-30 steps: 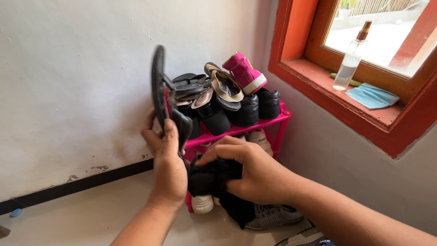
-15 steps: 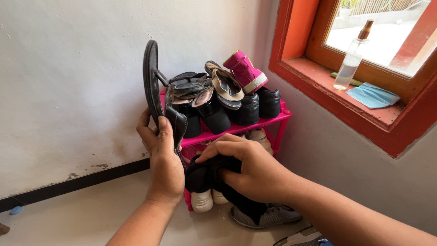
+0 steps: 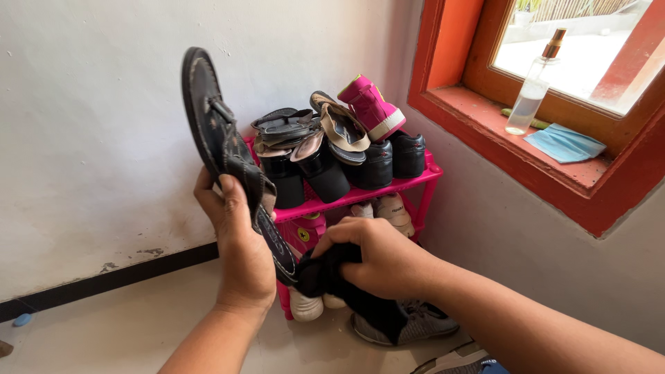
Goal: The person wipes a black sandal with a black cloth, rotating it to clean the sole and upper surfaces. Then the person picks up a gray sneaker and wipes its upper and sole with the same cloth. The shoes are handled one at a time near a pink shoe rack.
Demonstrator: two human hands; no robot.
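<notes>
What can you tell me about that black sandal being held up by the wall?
The black sandal is a flat, leather-looking one with a stitched edge and straps across its upper side. It stands nearly on end, toe up and tilted left, in front of the white wall. The left hand grips its lower half; the black cloth in the right hand touches its heel end.

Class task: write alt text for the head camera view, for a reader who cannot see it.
A left hand holds up a dark leather strapped sandal while the right hand presses a black cloth against its heel end. Behind stands a pink plastic shoe rack piled with shoes.
</notes>
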